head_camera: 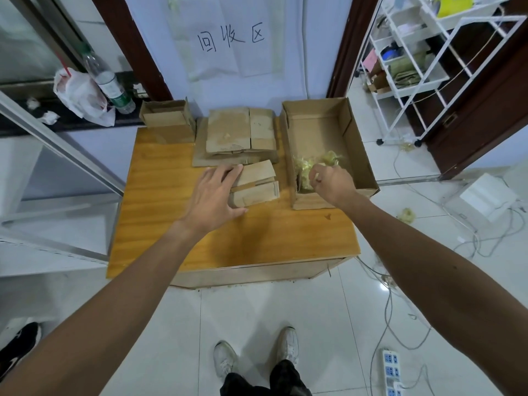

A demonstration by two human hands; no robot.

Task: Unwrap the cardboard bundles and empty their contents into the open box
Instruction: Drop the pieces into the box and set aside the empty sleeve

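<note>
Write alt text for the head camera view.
A person's left hand rests on a small brown cardboard bundle on a wooden table, while the right hand reaches into an open brown cardboard box holding pale yellow shredded filling. Flattened cardboard sheets lie stacked behind.

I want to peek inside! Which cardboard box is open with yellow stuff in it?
The big open box on the table's right side, under the right hand. The other cardboard pieces are folded or wrapped shut.

Recycling corner, handwritten wall sign [231, 40], flattened cardboard [237, 138], storage racks [411, 61]
</note>
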